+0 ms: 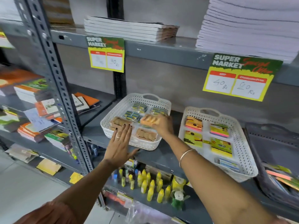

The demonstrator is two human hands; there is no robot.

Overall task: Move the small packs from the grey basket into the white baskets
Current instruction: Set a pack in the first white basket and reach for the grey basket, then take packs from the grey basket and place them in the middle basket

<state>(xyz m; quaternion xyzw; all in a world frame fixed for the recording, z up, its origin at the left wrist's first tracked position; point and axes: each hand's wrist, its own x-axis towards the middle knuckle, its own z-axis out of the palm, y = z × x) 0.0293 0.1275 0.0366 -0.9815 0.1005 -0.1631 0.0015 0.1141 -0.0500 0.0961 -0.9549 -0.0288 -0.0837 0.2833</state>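
Observation:
On the grey shelf stand two white baskets. The left white basket (113, 117) holds blue-green small packs at the back and brown packs at the front. My right hand (162, 126) is over this basket, shut on an orange pack (149, 120). My left hand (120, 142) lies flat with spread fingers against the basket's front wall, holding nothing. The right white basket (242, 143) holds yellow, pink and orange packs in rows. The grey basket (275, 151) sits at the far right, tilted toward me, with several coloured packs in its near end.
A grey perforated shelf post (53, 75) stands to the left, with stacked books beyond it. Notebook stacks and two price signs (241, 76) hang on the shelf above. Yellow bottles (150, 185) crowd the shelf below.

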